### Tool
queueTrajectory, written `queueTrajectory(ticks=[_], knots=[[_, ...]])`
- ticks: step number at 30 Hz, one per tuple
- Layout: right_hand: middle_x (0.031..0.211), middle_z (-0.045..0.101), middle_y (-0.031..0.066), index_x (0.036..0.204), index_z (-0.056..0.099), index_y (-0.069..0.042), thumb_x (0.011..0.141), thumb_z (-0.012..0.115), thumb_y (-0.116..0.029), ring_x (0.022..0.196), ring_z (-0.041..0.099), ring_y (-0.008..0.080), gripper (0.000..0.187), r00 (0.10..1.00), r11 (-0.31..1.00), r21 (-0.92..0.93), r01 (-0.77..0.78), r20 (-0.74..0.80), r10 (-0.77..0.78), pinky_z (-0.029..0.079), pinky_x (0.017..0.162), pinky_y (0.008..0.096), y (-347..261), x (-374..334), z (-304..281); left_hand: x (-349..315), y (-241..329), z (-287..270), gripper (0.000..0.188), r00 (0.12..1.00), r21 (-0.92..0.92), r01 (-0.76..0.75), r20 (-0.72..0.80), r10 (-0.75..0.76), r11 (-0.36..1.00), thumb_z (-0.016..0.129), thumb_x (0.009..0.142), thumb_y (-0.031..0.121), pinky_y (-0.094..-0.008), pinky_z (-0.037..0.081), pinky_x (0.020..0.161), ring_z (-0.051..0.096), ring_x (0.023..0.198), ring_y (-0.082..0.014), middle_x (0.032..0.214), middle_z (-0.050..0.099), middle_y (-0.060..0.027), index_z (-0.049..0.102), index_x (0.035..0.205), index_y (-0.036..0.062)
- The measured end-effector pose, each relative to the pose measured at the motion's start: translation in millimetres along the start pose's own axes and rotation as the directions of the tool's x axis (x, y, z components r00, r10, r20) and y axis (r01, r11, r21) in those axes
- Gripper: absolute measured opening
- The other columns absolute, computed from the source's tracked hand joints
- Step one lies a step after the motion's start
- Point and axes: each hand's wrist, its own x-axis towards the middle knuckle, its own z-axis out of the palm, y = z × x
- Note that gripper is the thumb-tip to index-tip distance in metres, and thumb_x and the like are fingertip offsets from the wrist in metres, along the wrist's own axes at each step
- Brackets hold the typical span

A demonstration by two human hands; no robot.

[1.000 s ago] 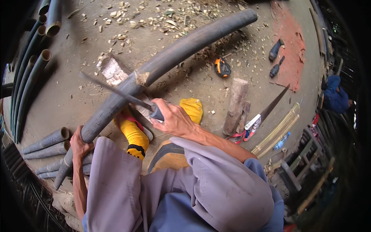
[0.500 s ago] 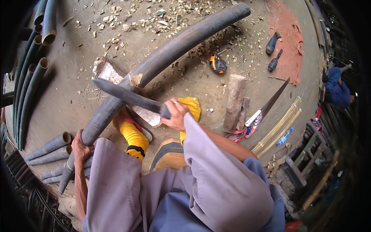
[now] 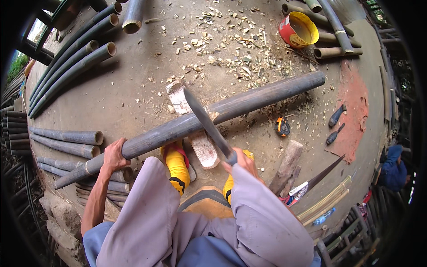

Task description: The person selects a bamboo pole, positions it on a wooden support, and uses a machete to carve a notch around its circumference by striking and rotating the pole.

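A long dark bamboo pole point(image 3: 271, 95) runs slantwise across a pale chopped wood block point(image 3: 204, 153). My left hand point(image 3: 114, 155) is wrapped round the pole near its lower left end. My right hand point(image 3: 243, 163) grips the handle of a machete point(image 3: 207, 122). Its broad dark blade, slightly blurred, crosses over the pole just left of a pale cut notch point(image 3: 214, 116); whether the edge touches the bamboo I cannot tell. Both my feet, in yellow socks point(image 3: 178, 167), are close to the block, the right one partly hidden behind my hand.
Bamboo poles point(image 3: 84, 66) lie in stacks on the left. Wood chips point(image 3: 227, 49) litter the ground ahead. Rightward are a red-yellow bucket point(image 3: 293, 33), a tape measure point(image 3: 282, 127), two dark-handled tools point(image 3: 336, 115) on a red sheet, a handsaw point(image 3: 322, 171) and a person in blue point(image 3: 393, 164).
The view has shifted, bringing the bucket and more poles into sight. The machete blade has swung from pointing left to pointing more steeply away from me. My left hand keeps its grip on the pole.
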Motion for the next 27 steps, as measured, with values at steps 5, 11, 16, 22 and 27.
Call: queueTrajectory(ticks=[5,11,16,22,27], knots=[[0.081,0.066,0.0263,0.117,0.041,-0.001,0.091,0.065,-0.030,0.070,0.069,0.0420,0.046,0.982,0.994,-0.102,0.042,0.189,-0.022,0.058,0.055,0.0471,-29,43,42,6,7,1,0.060,1.000,0.008,-0.012,-0.005,0.012,1.000,0.075,0.046,0.020,-0.0439,0.052,0.078,0.065,0.089,-0.0378,0.093,0.067,-0.0156,0.060,0.103,0.0087],[0.076,0.065,0.0277,0.112,0.039,-0.004,0.092,0.064,-0.034,0.069,0.066,0.0464,0.045,0.994,0.989,0.103,-0.106,0.052,0.101,0.054,0.053,0.0510,-25,51,40,1,9,-3,0.061,0.999,0.002,0.021,0.025,-0.021,1.000,0.075,0.045,0.019,-0.0446,0.052,0.077,0.065,0.088,-0.0384,0.093,0.067,-0.0162,0.061,0.103,0.0080],[0.079,0.065,0.0277,0.114,0.040,-0.005,0.092,0.063,-0.034,0.072,0.066,0.0469,0.044,0.978,0.985,0.010,-0.172,0.120,0.169,0.053,0.059,0.0531,-20,54,34,5,7,-5,0.061,0.998,-0.013,0.014,0.058,-0.013,1.000,0.075,0.044,0.020,-0.0442,0.053,0.076,0.066,0.086,-0.0391,0.092,0.068,-0.0169,0.062,0.102,0.0077],[0.080,0.065,0.0272,0.115,0.041,-0.004,0.091,0.065,-0.036,0.074,0.067,0.0467,0.047,0.990,0.996,-0.089,0.013,0.144,0.000,0.054,0.059,0.0513,-30,46,47,20,3,-4,0.063,0.993,-0.037,-0.011,0.117,0.016,0.999,0.076,0.042,0.021,-0.0443,0.053,0.075,0.066,0.084,-0.0402,0.090,0.069,-0.0182,0.062,0.102,0.0074],[0.079,0.065,0.0289,0.112,0.041,-0.003,0.090,0.066,-0.034,0.070,0.066,0.0469,0.045,0.979,0.971,0.164,-0.172,-0.077,0.187,0.054,0.057,0.0529,-32,63,42,15,7,-8,0.063,0.985,-0.006,0.062,0.160,-0.061,0.998,0.076,0.041,0.020,-0.0446,0.053,0.075,0.066,0.083,-0.0406,0.086,0.069,-0.0190,0.063,0.102,0.0078]])
